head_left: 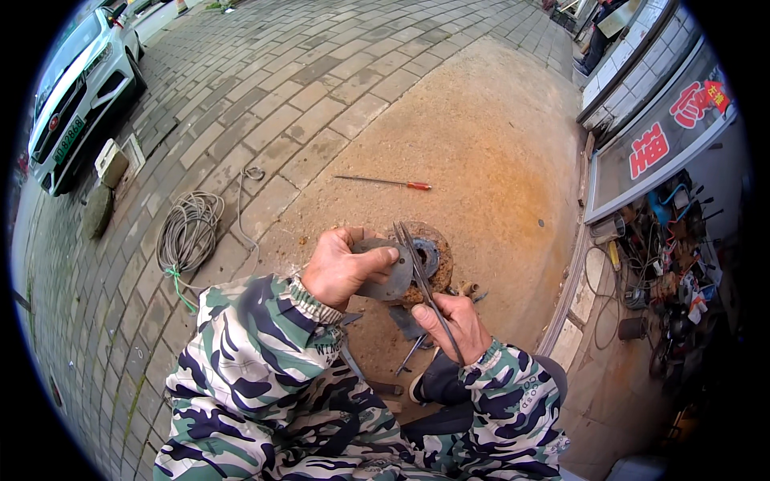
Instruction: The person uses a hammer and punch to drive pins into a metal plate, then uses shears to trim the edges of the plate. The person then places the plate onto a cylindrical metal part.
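My left hand (337, 268) is closed on a grey, roughly round thin sheet (389, 282) with a small hole, thumb on its face. My right hand (457, 325) grips long dark metal shears (420, 276), whose blades point up and away along the sheet's right edge. Behind both hands, a rusty round metal part (441, 264) with a dark ring in its middle lies on the stained concrete (497, 136), partly hidden by the sheet and shears. A red-handled screwdriver (417, 185) lies beyond it. Dark scraps and tools (409, 353) lie below my hands, near my shoe.
Coiled cable (188, 236) lies on paving at left, near stone blocks (112, 164) and a parked white car (88, 96). At right, a glass shopfront (642, 152) adjoins a doorway cluttered with tools and hoses (666, 272). Another person (597, 44) is at the far top right.
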Action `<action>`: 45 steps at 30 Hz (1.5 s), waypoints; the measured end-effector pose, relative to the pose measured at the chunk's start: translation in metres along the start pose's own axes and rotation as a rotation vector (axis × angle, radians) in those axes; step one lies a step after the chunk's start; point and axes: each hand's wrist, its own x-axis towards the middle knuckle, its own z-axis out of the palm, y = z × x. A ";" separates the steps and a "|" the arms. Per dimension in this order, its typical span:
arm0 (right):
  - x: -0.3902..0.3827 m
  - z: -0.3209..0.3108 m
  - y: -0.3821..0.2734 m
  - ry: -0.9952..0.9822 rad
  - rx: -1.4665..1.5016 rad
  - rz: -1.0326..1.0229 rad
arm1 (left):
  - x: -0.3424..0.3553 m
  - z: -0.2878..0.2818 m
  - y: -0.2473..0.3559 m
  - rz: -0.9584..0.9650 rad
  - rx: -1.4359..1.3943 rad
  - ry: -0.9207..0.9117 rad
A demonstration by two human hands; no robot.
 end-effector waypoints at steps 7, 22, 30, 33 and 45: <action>0.000 0.000 0.000 0.006 -0.005 0.000 | 0.001 -0.001 -0.001 0.006 -0.002 -0.006; -0.004 -0.002 -0.002 -0.008 -0.002 -0.044 | 0.001 -0.007 0.006 -0.057 -0.020 -0.084; -0.006 -0.006 -0.006 -0.039 -0.013 -0.032 | 0.003 -0.012 0.003 -0.053 0.015 -0.109; -0.006 -0.005 -0.005 -0.035 -0.003 -0.032 | 0.005 -0.014 0.002 -0.063 0.025 -0.116; -0.008 -0.008 -0.007 -0.066 -0.019 -0.008 | 0.005 -0.020 0.004 -0.076 0.061 -0.149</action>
